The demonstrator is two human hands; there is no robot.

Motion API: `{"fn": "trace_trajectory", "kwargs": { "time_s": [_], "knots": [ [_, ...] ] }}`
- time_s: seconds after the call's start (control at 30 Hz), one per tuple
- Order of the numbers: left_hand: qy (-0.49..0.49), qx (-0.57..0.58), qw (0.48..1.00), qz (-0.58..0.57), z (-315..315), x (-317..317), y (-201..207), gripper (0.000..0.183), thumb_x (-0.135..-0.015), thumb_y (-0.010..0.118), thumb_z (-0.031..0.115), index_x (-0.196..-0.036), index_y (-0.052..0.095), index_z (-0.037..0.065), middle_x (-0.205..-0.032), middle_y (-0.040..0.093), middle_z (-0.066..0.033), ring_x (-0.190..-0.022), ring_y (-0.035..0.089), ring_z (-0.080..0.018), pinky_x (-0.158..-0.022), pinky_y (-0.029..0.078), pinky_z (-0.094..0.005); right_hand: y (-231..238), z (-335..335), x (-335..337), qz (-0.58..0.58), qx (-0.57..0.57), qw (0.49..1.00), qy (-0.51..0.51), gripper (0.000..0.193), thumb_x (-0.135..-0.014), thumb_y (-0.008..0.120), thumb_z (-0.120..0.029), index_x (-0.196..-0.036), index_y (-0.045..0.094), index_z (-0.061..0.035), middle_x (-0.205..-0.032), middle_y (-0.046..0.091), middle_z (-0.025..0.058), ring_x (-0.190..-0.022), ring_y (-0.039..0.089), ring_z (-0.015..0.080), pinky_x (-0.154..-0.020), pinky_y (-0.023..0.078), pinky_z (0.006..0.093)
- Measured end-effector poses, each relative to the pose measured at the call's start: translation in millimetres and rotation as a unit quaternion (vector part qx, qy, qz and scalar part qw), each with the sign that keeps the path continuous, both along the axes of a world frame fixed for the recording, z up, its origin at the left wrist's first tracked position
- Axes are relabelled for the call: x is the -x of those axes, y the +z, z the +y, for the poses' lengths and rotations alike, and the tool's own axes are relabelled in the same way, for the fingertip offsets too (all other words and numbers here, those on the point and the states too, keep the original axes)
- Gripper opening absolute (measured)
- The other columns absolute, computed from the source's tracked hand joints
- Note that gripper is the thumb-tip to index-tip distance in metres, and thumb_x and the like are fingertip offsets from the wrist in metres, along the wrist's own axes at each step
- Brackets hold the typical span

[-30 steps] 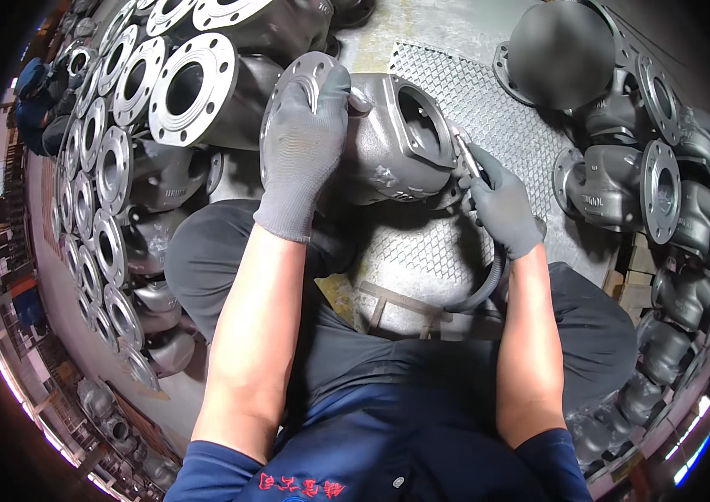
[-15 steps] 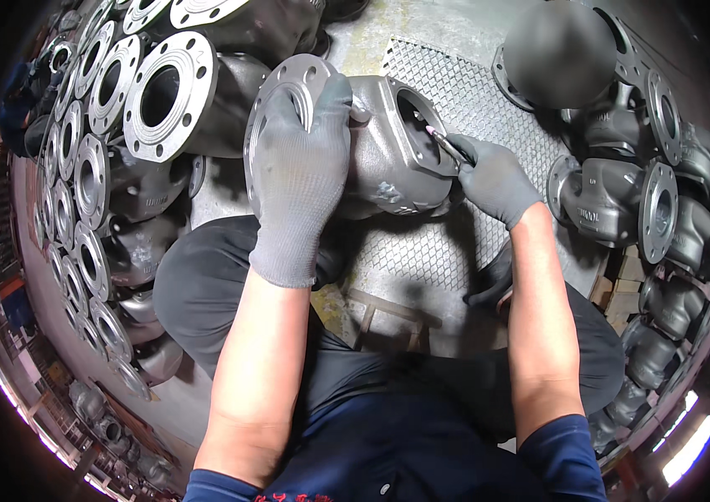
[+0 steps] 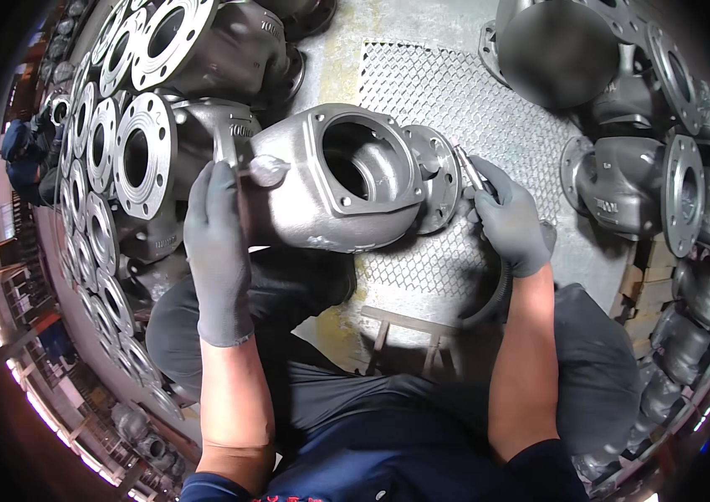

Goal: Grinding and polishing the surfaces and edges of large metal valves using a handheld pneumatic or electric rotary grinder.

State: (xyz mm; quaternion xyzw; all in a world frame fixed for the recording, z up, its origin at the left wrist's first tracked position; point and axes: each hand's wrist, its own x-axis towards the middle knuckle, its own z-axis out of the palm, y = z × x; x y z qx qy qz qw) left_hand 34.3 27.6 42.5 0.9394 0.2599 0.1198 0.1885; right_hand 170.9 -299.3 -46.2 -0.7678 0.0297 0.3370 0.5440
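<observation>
A grey cast-metal valve body with flanged ends lies over the metal plate in front of me, its large bolted-rim opening turned up toward me. My left hand, in a grey glove, grips the edge of its left flange, fingers pointing away from me. At the other end, my gloved right hand is closed around a slim, metallic, pen-like tool. The tool's tip is beside the right flange, apparently just clear of it. The exact kind of tool cannot be made out.
Stacked flanged valve bodies crowd the left side. More valve bodies line the right. Beneath the work is a diamond-patterned metal plate; a low metal frame stands between my legs. A blurred round patch covers something at the upper right.
The valve body has turned, its big opening swinging from the right to face up toward me. My left hand has shifted left and nearer along the flange; the right hand has drawn out of the opening.
</observation>
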Motion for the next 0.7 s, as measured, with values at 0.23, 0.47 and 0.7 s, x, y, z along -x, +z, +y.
{"fn": "trace_trajectory", "kwargs": {
  "time_s": [0.23,0.47,0.7],
  "knots": [
    [0.183,0.332,0.919,-0.111,-13.3,14.6,7.5,0.049,-0.116,0.05,0.034,-0.141,0.061,-0.006,-0.127,0.068,-0.0093,-0.115,0.061,-0.0151,-0.103,0.048,-0.0307,-15.2,-10.3,1.5,0.044,-0.079,0.996,-0.022,0.053,-0.101,0.052,-0.001,-0.154,0.057,-0.0017,-0.102,0.072,0.0086,-0.071,0.061,0.0068,-0.059,0.051,0.0205],
    [0.186,0.382,0.897,-0.123,-40.9,36.5,15.4,0.049,-0.117,0.047,0.027,-0.153,0.049,-0.006,-0.142,0.061,-0.0136,-0.128,0.059,-0.0192,-0.113,0.045,-0.0337,-14.3,-25.9,8.8,0.03,-0.026,0.999,0.021,0.049,-0.102,0.054,-0.001,-0.151,0.059,-0.0026,-0.106,0.074,0.0062,-0.075,0.065,0.0096,-0.07,0.056,0.0257],
    [0.167,0.349,0.914,-0.12,-48.7,33.3,17.9,0.05,-0.116,0.048,0.023,-0.155,0.047,-0.008,-0.145,0.059,-0.0159,-0.132,0.057,-0.02,-0.115,0.043,-0.0342,-16.2,-33.1,27.7,0.045,-0.038,0.998,-0.017,0.054,-0.102,0.051,0.004,-0.155,0.056,-0.0065,-0.105,0.07,0.0056,-0.078,0.063,0.0081,-0.071,0.055,0.0242]
  ]
}}
